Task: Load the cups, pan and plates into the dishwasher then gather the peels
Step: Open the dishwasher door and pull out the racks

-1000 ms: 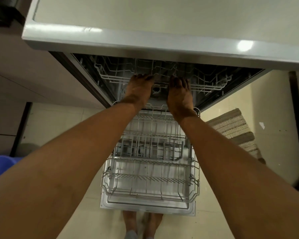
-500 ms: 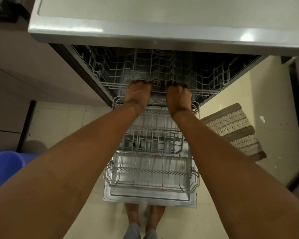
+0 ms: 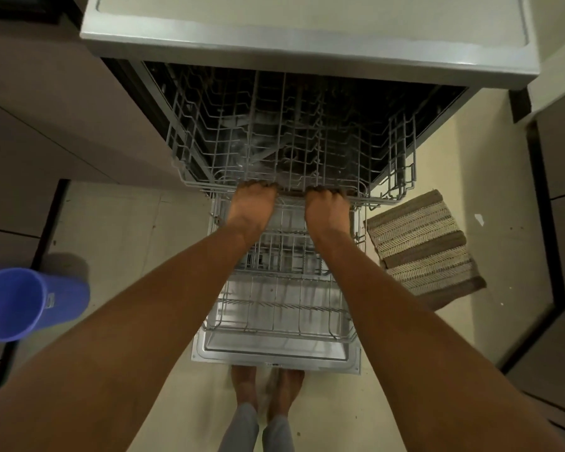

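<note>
Right, I had both hands on the upper rack of the dishwasher: left hand and right hand side by side, fingers curled over its near front rail. Below sat the lower rack, above the open door; no dishes showed.

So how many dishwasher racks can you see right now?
2. The upper rack is partly out of the tub, both hands gripping its front rail. The lower rack sits out over the open door. A third could be hidden higher inside.
</note>
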Tool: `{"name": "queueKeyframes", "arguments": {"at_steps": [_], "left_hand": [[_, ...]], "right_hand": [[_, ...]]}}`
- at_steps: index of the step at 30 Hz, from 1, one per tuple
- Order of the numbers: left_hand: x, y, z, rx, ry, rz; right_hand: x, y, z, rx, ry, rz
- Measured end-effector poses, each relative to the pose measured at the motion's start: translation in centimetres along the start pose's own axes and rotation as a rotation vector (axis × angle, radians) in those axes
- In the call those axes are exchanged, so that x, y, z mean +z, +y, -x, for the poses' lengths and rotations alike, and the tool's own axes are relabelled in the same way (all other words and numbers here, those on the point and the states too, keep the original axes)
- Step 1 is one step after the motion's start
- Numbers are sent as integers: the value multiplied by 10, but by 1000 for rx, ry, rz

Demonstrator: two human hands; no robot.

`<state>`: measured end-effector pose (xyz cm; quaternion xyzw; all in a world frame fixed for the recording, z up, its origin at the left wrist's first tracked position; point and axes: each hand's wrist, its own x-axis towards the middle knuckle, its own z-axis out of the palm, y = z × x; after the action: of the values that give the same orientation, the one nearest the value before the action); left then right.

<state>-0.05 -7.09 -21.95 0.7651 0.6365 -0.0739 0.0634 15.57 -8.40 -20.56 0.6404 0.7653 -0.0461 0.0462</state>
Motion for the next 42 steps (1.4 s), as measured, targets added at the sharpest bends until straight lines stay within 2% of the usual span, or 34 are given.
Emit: {"name": "queueKeyframes", "arguments": {"at_steps": [6, 15, 30, 42], "left_hand": [[1, 19, 38, -48, -48, 56], [9, 28, 81, -28, -95, 64], [19, 38, 126, -84, -80, 169], [35, 51, 195, -122, -108, 261]], "right_hand": [[2, 2, 35, -16, -76, -39], [11, -1, 77, -21, -67, -23], [13, -9, 115, 19, -156, -71], [27, -30, 181, 67, -136, -131]]}}
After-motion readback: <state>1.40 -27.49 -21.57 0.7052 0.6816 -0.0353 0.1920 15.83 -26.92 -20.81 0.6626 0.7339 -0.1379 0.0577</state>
